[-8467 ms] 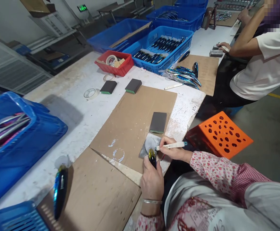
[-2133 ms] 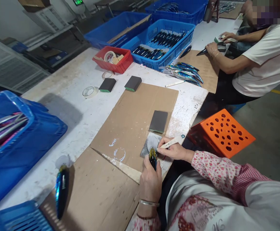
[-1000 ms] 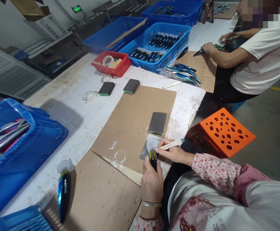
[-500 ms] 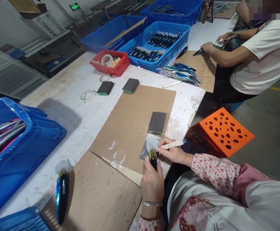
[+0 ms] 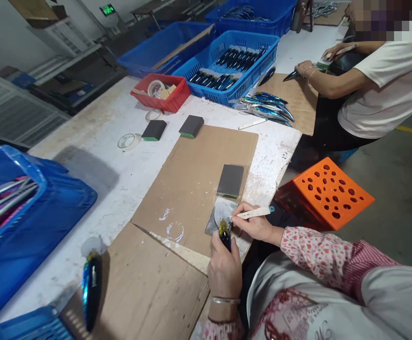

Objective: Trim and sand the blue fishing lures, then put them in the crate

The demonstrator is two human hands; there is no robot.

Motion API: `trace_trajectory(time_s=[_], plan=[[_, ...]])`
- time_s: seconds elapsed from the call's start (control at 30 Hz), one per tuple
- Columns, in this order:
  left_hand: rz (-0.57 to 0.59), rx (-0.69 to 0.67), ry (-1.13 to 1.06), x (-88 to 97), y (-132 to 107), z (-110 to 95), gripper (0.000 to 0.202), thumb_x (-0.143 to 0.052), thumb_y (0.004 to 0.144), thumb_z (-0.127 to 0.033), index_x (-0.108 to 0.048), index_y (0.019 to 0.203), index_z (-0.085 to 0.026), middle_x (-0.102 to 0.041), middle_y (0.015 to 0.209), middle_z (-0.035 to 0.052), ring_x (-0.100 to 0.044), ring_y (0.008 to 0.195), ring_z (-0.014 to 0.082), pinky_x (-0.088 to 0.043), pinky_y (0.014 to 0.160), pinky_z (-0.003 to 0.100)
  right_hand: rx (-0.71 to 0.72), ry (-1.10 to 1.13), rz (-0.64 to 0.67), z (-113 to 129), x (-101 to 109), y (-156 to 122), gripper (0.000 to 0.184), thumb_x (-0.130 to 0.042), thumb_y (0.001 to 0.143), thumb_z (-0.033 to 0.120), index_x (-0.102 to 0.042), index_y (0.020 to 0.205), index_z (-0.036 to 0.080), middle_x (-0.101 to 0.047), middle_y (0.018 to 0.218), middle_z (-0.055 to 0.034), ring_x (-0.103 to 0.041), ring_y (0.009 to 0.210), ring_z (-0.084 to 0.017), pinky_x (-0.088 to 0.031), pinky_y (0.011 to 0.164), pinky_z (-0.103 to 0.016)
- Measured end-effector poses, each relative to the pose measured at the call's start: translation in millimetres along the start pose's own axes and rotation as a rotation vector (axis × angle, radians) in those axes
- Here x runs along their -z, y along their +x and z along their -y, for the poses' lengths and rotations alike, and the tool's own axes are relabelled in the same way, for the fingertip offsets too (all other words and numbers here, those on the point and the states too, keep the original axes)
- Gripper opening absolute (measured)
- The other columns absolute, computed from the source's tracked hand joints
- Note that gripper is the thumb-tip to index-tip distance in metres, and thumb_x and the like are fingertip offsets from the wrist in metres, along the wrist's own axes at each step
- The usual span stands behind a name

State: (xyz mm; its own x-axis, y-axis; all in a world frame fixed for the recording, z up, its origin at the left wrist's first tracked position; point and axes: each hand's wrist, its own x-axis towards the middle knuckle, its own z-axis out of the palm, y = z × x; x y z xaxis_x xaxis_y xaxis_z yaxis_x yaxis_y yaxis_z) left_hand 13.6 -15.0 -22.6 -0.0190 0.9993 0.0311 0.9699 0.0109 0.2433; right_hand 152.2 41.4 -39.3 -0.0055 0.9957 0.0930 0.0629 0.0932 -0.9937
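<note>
My left hand [image 5: 226, 274] is closed round a dark fishing lure [image 5: 224, 232] with a yellowish end, which points away from me. A pale rounded lip [image 5: 221, 213] stands out from that end. My right hand [image 5: 257, 225] grips a slim white-handled tool [image 5: 254, 213] with a teal end, held like a pen. Its tip reaches the lure near the lip and is too small to make out. Beneath them lies a grey speckled pad [image 5: 213, 222] on a sheet of cardboard [image 5: 206, 165]. Just beyond it rests a dark sanding block [image 5: 231, 180].
Another lure [image 5: 92, 288] lies at the left, near a blue crate [image 5: 67, 189]. Two more sanding blocks [image 5: 191, 126], a tape roll [image 5: 128, 141] and a red bin [image 5: 170, 101] stand farther back. A co-worker [image 5: 386, 89] sits at the right behind an orange stool [image 5: 333, 193].
My hands keep nearly the same pose on the lure and the tool. The co-worker's far hand has shifted slightly, and the co-worker's head sits a little lower and to the left.
</note>
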Motion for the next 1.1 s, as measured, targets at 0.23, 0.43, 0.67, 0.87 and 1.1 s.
trace_trajectory(time_s=[0.23, 0.43, 0.67, 0.87, 1.1], plan=[[-0.088, -0.034, 0.037, -4.4, -1.9, -1.0, 0.046, -0.039, 0.092, -0.04, -0.045, 0.125, -0.008, -0.069, 0.088, 0.0158, -0.069, 0.067, 0.0226, -0.049, 0.051, 0.028, 0.009, -0.043, 0.025, -4.7, -3.2, -1.5, 0.011, -0.06, 0.082, 0.029, -0.058, 0.078, 0.018, -0.061, 0.065, 0.0015, -0.054, 0.055, -0.011, -0.041, 0.054, -0.021], [-0.099, -0.057, 0.061, -4.0, -1.5, -0.7, 0.046, -0.038, 0.093, -0.04, -0.045, 0.124, -0.006, -0.07, 0.087, 0.0157, -0.07, 0.067, 0.0229, -0.048, 0.051, 0.028, 0.031, -0.094, -0.045, -0.7, -2.1, -0.5, 0.01, -0.057, 0.082, 0.024, -0.057, 0.074, 0.018, -0.06, 0.066, 0.0019, -0.056, 0.06, -0.011, -0.042, 0.059, -0.022], [-0.018, -0.022, 0.085, 1.3, -0.9, -4.6, 0.045, -0.038, 0.094, -0.037, -0.042, 0.124, -0.004, -0.07, 0.09, 0.0172, -0.07, 0.068, 0.0234, -0.048, 0.051, 0.029, 0.025, -0.034, 0.026, -2.8, -1.9, -1.5, 0.013, -0.059, 0.083, 0.03, -0.058, 0.079, 0.018, -0.062, 0.069, 0.0009, -0.056, 0.059, -0.011, -0.042, 0.056, -0.021], [-0.053, -0.044, 0.094, -1.3, -0.7, -5.1, 0.044, -0.036, 0.094, -0.038, -0.044, 0.123, -0.005, -0.07, 0.089, 0.0167, -0.068, 0.063, 0.0223, -0.046, 0.049, 0.029, 0.002, -0.085, -0.001, -4.1, -4.4, -1.7, 0.01, -0.059, 0.083, 0.027, -0.057, 0.077, 0.019, -0.06, 0.066, 0.0026, -0.054, 0.058, -0.01, -0.041, 0.056, -0.02], [-0.074, -0.035, 0.098, -2.7, -1.5, -3.3, 0.045, -0.037, 0.093, -0.038, -0.045, 0.123, -0.005, -0.069, 0.089, 0.0168, -0.068, 0.064, 0.0219, -0.047, 0.049, 0.028, -0.008, 0.004, -0.011, -2.5, -1.9, -0.7, 0.012, -0.059, 0.083, 0.028, -0.056, 0.077, 0.018, -0.062, 0.067, 0.0013, -0.056, 0.059, -0.011, -0.043, 0.057, -0.021]])
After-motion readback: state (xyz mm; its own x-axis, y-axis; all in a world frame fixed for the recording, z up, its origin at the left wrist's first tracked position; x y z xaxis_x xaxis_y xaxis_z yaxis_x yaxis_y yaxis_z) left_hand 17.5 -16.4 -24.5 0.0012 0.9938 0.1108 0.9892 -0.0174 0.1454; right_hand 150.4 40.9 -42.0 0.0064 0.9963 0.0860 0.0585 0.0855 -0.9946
